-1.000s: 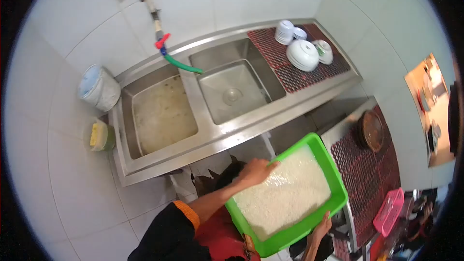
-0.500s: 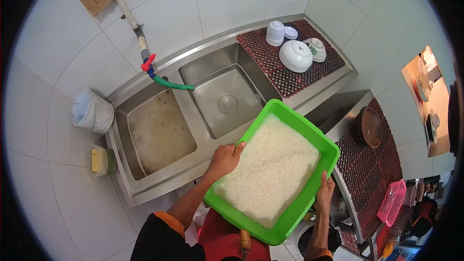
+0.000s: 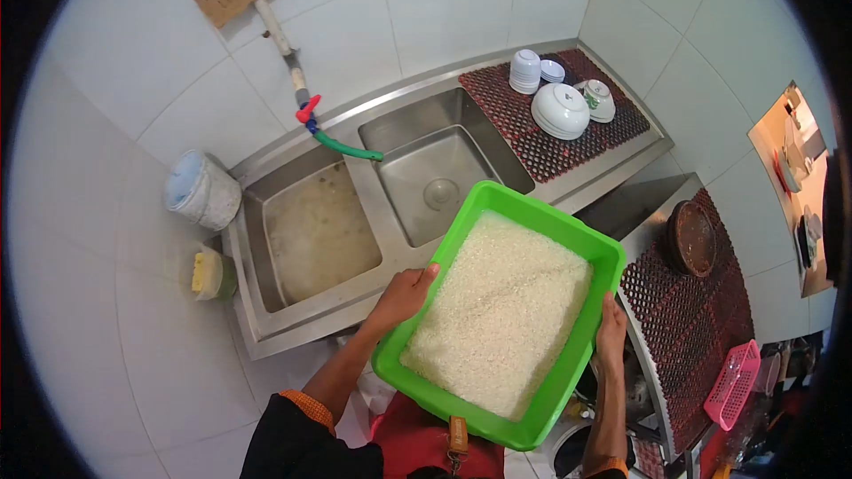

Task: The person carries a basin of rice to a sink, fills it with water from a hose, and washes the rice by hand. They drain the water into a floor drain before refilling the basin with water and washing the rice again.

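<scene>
A green rectangular plastic basin (image 3: 575,235) is held in front of my body, tilted in view, with white rice (image 3: 506,319) spread across its bottom. My left hand (image 3: 405,295) is closed on the basin's left rim, thumb over the edge. On the right side my right hand (image 3: 611,335) grips the opposite rim, its fingers partly hidden behind the wall. The basin's far corner overlaps the front edge of the steel double sink (image 3: 351,213). Above the sink, a green hose (image 3: 348,149) with a red valve (image 3: 308,109) hangs from the pipe.
Cloudy water (image 3: 321,235) fills the left sink bowl. White bowls (image 3: 561,110) and cups (image 3: 524,71) stand on a dark red mat. A white bucket (image 3: 204,191) and a sponge container (image 3: 213,273) are at the left. A brown stone mortar (image 3: 690,238) and pink basket (image 3: 735,383) sit right.
The view has shifted, so the sink and wall appear farther right. Both hands keep hold of the basin, which stays nearly in place in view.
</scene>
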The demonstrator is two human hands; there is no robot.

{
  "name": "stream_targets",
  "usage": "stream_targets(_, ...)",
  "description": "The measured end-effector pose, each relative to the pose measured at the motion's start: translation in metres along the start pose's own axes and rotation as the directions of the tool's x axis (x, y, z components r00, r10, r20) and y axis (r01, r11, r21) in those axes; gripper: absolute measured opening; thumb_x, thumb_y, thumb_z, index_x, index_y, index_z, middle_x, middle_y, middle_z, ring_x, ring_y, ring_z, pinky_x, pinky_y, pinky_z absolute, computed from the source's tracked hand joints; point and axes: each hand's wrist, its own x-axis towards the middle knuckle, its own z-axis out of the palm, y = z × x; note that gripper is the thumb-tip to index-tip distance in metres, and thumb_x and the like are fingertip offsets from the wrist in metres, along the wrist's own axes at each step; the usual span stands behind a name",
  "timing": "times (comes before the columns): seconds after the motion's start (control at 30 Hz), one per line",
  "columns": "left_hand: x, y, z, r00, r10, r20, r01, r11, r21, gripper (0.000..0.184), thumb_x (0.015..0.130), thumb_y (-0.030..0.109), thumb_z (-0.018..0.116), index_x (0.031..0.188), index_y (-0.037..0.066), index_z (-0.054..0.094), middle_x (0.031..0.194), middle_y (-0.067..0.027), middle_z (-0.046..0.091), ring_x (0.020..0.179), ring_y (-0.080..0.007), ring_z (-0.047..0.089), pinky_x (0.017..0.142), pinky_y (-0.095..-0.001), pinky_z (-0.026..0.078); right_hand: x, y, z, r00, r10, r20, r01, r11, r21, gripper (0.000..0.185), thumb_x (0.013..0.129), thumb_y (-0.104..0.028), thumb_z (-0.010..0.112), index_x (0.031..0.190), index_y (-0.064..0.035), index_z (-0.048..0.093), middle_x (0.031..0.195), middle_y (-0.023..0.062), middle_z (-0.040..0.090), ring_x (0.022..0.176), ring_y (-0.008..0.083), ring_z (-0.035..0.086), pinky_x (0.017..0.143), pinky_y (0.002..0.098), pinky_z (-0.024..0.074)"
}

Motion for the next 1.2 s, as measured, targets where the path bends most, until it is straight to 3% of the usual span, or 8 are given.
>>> stream_targets(0.07,-0.031,0.005,-0.009,0.994,-0.109,0.019,0.111,0.97,-0.216,0.061,0.097,0.047,0.039,0.087,-0.009,0.061,0.073,-0.0148,0.064,0.068,-0.0199,0.058,0.067,-0.0359,0.046,0.016,-0.005,0.005,0.996,-0.004,0.087,0.005,1.0,-0.004,0.041,0.1,-0.035,0.041,0.089,0.0001,0.06,0.072,-0.0035,0.053,0.063,0.0041,0.045,0.056,0.0226,0.0367)
stream_targets(0.17,-0.068,-0.011,-0.019,0.982,-0.181,-0.051,0.16,0.946,-0.281,0.059,0.097,0.046,0.041,0.088,-0.008,0.062,0.074,-0.0056,0.063,0.07,-0.0118,0.053,0.067,-0.0321,0.045,0.034,-0.019,0.032,0.973,0.012,0.231,-0.009,1.0,-0.017,0.044,0.1,-0.036,0.041,0.091,0.002,0.061,0.076,-0.0008,0.056,0.068,0.0061,0.049,0.06,0.0242,0.0406)
stream_targets(0.3,-0.092,-0.02,-0.042,0.961,-0.235,-0.144,0.156,0.895,-0.418,0.056,0.098,0.044,0.04,0.086,-0.006,0.064,0.074,-0.0037,0.063,0.068,-0.011,0.053,0.064,-0.0301,0.045,0.055,-0.032,0.086,0.909,0.149,0.389,-0.115,0.987,-0.109,0.047,0.099,-0.036,0.041,0.094,0.0055,0.061,0.082,0.005,0.06,0.074,0.0113,0.053,0.068,0.0277,0.0449)
stream_targets(0.37,-0.093,-0.029,-0.062,0.908,-0.407,-0.099,0.336,0.849,-0.408,0.054,0.098,0.043,0.039,0.094,-0.005,0.065,0.082,-0.0065,0.065,0.075,-0.0133,0.057,0.073,-0.0312,0.046,0.069,-0.037,0.115,0.896,0.152,0.418,-0.079,0.979,-0.186,0.049,0.099,-0.037,0.042,0.097,0.0076,0.061,0.085,0.007,0.061,0.076,0.0132,0.054,0.07,0.0298,0.0454)
stream_targets(0.47,-0.09,-0.041,-0.089,0.867,-0.489,-0.097,0.38,0.774,-0.506,0.054,0.098,0.042,0.04,0.094,-0.005,0.066,0.082,-0.0081,0.065,0.075,-0.0148,0.058,0.073,-0.0319,0.046,0.086,-0.045,0.165,0.834,0.263,0.485,-0.13,0.948,-0.291,0.046,0.099,-0.035,0.042,0.102,0.0063,0.062,0.09,0.008,0.063,0.08,0.0132,0.055,0.071,0.0304,0.046)
stream_targets(0.6,-0.078,-0.044,-0.126,0.86,-0.496,-0.122,0.363,0.761,-0.538,0.053,0.098,0.042,0.04,0.094,-0.004,0.066,0.082,-0.0089,0.066,0.074,-0.0158,0.059,0.072,-0.0319,0.047,0.09,-0.095,0.227,0.762,0.377,0.527,-0.161,0.898,-0.409,0.046,0.099,-0.034,0.042,0.107,0.0074,0.06,0.095,0.0111,0.064,0.082,0.0153,0.058,0.073,0.0316,0.0478)
stream_targets(1.03,0.009,-0.123,-0.158,0.833,-0.405,-0.377,0.129,0.805,-0.579,0.05,0.099,0.041,0.038,0.082,0.0,0.06,0.07,0.0003,0.054,0.064,-0.0094,0.049,0.059,-0.029,0.039,0.197,-0.059,0.36,0.666,0.246,0.704,-0.129,0.968,-0.216,0.043,0.098,-0.037,0.044,0.108,0.0014,0.059,0.093,0.0056,0.063,0.082,0.0124,0.058,0.072,0.0311,0.0479)
stream_targets(1.2,0.02,-0.135,-0.159,0.762,-0.433,-0.482,0.139,0.835,-0.532,0.052,0.098,0.041,0.039,0.071,0.001,0.057,0.06,-0.0014,0.052,0.058,-0.017,0.052,0.057,-0.0348,0.041,0.224,-0.032,0.38,0.751,0.022,0.66,0.142,0.971,-0.195,0.042,0.098,-0.04,0.043,0.098,-0.003,0.064,0.088,0.0031,0.064,0.079,0.0092,0.056,0.073,0.0275,0.0467)
